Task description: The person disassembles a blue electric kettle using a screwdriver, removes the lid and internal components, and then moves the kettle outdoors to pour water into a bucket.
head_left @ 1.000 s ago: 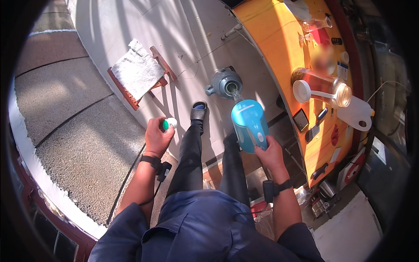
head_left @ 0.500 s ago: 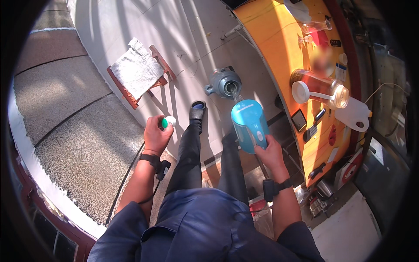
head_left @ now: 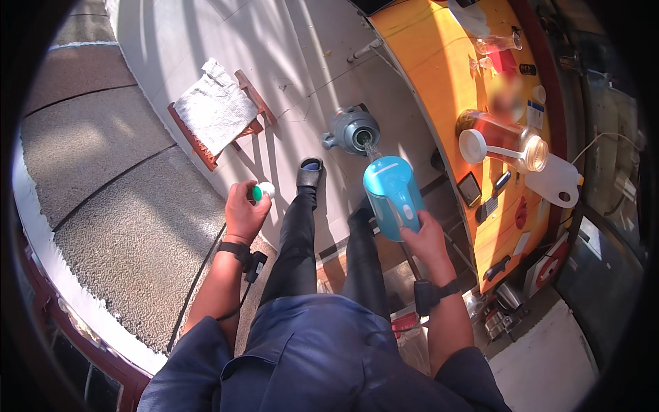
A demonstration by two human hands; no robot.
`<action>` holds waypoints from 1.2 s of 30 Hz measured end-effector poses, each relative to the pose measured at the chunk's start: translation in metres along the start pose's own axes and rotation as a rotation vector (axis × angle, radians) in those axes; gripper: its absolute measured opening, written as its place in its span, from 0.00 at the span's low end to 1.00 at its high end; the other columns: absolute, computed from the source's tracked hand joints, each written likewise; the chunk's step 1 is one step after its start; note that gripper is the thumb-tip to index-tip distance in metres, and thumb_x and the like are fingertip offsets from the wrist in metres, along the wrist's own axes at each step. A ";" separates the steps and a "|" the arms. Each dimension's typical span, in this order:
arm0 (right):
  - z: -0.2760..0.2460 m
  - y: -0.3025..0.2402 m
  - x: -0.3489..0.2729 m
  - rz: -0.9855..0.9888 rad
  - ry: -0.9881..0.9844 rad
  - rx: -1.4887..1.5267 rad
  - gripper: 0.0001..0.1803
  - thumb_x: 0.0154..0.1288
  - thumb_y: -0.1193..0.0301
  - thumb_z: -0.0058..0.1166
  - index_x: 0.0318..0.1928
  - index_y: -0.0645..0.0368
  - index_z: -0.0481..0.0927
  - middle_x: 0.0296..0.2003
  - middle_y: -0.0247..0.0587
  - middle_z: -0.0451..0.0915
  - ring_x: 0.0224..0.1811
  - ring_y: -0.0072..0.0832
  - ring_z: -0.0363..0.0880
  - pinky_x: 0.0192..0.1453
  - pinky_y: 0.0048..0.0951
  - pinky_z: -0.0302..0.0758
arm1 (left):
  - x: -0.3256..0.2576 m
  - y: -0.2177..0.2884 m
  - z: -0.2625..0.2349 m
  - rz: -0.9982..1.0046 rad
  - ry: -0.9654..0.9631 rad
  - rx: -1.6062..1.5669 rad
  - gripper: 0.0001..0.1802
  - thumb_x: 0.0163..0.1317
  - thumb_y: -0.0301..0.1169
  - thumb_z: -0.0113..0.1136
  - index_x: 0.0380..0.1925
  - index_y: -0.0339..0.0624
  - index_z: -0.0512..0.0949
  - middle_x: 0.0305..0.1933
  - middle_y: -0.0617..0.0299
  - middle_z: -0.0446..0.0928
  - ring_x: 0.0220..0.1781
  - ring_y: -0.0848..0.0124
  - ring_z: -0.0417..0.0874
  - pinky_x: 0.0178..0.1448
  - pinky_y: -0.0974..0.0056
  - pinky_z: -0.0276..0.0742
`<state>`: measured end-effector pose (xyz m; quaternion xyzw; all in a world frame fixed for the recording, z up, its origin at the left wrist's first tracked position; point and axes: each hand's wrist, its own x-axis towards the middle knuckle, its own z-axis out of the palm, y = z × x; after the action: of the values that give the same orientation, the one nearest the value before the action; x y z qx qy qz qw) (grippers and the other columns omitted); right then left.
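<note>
My right hand [head_left: 428, 242] grips the handle of a blue electric kettle [head_left: 386, 184], tilted away from me. Clear water [head_left: 371, 149] runs from its far end into the open mouth of a grey-blue thermos flask [head_left: 349, 128] standing on the floor. The flask's handle juts out on its left side. Off to the left, my left hand [head_left: 244, 211] pinches a green and white stopper [head_left: 263, 191], held well apart from the flask.
A small wooden stool [head_left: 194, 141] with a white cloth [head_left: 214, 110] stands at left. Along the right runs a yellow-orange table [head_left: 429, 65] bearing a large jar of amber liquid [head_left: 494, 130], a white jug [head_left: 553, 181] and a phone [head_left: 469, 188]. My slippered foot [head_left: 310, 174] is near the flask.
Water keeps flowing from the kettle into the flask, its stream looking slightly broader now. Both hands stay almost where they were.
</note>
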<state>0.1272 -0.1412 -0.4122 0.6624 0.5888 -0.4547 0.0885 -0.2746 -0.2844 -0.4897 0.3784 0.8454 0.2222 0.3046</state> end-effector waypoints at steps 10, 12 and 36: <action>-0.002 -0.005 0.001 0.004 -0.019 -0.004 0.28 0.56 0.62 0.68 0.54 0.68 0.82 0.46 0.55 0.88 0.50 0.42 0.90 0.57 0.40 0.82 | 0.002 -0.004 -0.001 -0.010 0.004 0.003 0.19 0.60 0.33 0.73 0.49 0.41 0.81 0.45 0.52 0.79 0.43 0.55 0.85 0.48 0.56 0.84; -0.001 -0.004 0.002 -0.005 -0.018 0.013 0.28 0.56 0.63 0.68 0.54 0.67 0.83 0.46 0.55 0.88 0.50 0.41 0.90 0.56 0.39 0.82 | 0.002 -0.004 -0.001 -0.011 0.007 -0.001 0.19 0.60 0.33 0.73 0.49 0.41 0.81 0.45 0.52 0.79 0.41 0.57 0.86 0.47 0.57 0.84; -0.003 -0.004 0.007 -0.027 -0.076 0.075 0.26 0.60 0.64 0.69 0.55 0.68 0.81 0.45 0.49 0.87 0.48 0.32 0.87 0.55 0.36 0.82 | 0.007 -0.007 -0.007 -0.016 0.010 0.010 0.19 0.59 0.32 0.73 0.49 0.41 0.81 0.45 0.53 0.79 0.39 0.59 0.86 0.45 0.59 0.85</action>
<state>0.1244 -0.1329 -0.4139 0.6393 0.5766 -0.5024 0.0798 -0.2869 -0.2841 -0.4910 0.3721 0.8510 0.2174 0.3000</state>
